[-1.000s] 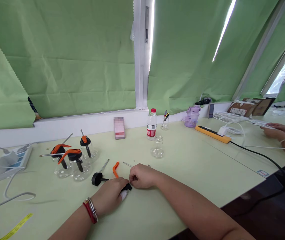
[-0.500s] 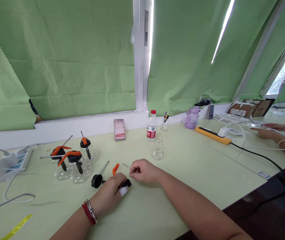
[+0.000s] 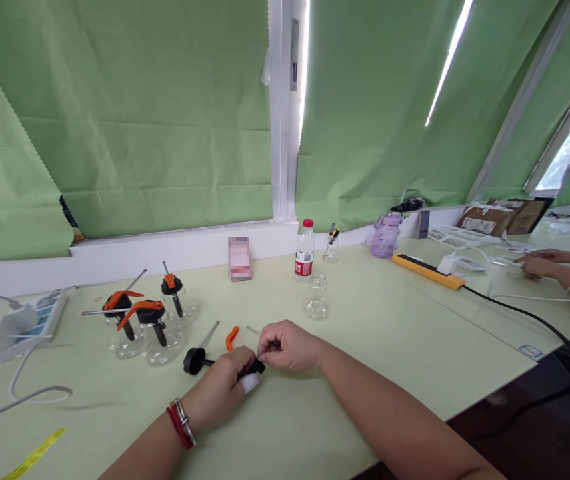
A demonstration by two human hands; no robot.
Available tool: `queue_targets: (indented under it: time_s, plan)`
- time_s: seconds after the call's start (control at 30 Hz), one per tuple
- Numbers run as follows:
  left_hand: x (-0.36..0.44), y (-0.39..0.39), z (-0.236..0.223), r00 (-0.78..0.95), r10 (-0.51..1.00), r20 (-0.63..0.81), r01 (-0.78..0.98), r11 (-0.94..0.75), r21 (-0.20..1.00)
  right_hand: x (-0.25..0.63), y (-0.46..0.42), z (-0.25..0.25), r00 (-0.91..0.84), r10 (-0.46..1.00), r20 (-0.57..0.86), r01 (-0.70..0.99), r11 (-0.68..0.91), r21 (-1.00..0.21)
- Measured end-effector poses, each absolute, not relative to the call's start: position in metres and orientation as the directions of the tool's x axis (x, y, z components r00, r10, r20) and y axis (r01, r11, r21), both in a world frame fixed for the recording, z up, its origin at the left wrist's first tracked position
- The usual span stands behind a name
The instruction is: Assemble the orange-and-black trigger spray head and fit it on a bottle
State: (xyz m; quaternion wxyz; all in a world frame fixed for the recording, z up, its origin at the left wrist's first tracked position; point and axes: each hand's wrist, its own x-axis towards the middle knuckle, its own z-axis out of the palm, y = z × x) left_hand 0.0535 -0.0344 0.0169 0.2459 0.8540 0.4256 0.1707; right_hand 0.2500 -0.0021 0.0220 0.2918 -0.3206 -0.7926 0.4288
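Observation:
My left hand (image 3: 229, 373) is closed around a black spray pump head (image 3: 195, 361), whose round cap sticks out on the left and whose black tip shows past the fingers. White tape wraps the thumb. My right hand (image 3: 287, 345) is in a pinch right at that tip; whatever is between its fingertips is hidden. A thin metal rod (image 3: 253, 331) runs in behind the right hand. Beyond the left hand lie an orange trigger lever (image 3: 232, 338) and a second metal rod (image 3: 210, 333) beside the cap.
Glass spray bottles (image 3: 159, 340) with black heads and orange levers stand left. Behind my right hand is a clear glass bottle (image 3: 317, 307), near a red-capped water bottle (image 3: 305, 253). A power strip (image 3: 427, 271) lies right, near another person's hands (image 3: 539, 263).
My right hand has come in against the black tip of the pump head; a gap showed there before. The other person's hands shifted slightly at the far right.

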Motion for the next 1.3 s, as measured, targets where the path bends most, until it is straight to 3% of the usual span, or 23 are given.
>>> queue_targets:
  time_s: [0.47, 0.57, 0.67, 0.8, 1.0, 1.3]
  plan:
    - [0.052, -0.033, 0.016, 0.577, 0.813, 0.081, 0.636, -0.51, 0.58, 0.25, -0.001, 0.026, -0.629, 0.753, 0.196, 0.281, 0.455, -0.845]
    - [0.052, -0.033, 0.017, 0.568, 0.82, 0.076, 0.635, -0.495, 0.593, 0.253, 0.005, 0.022, -0.536, 0.824, 0.185, 0.303, 0.392, -0.869]
    - [0.053, -0.034, 0.018, 0.549, 0.834, 0.052, 0.632, -0.456, 0.627, 0.262, 0.017, 0.015, -0.333, 0.929, 0.162, 0.406, 0.296, -0.864]
    - [0.054, -0.036, 0.02, 0.556, 0.831, -0.001, 0.59, -0.394, 0.705, 0.277, 0.03, 0.007, -0.17, 0.979, 0.109, 0.665, 0.196, -0.721]
    - [0.054, -0.038, 0.019, 0.562, 0.826, -0.055, 0.569, -0.337, 0.75, 0.283, 0.028, 0.012, -0.077, 0.995, -0.06, 0.853, 0.035, -0.521]
    - [0.054, -0.037, 0.015, 0.588, 0.803, -0.094, 0.506, -0.275, 0.818, 0.278, 0.023, 0.013, -0.174, 0.982, -0.07, 0.852, 0.115, -0.511]
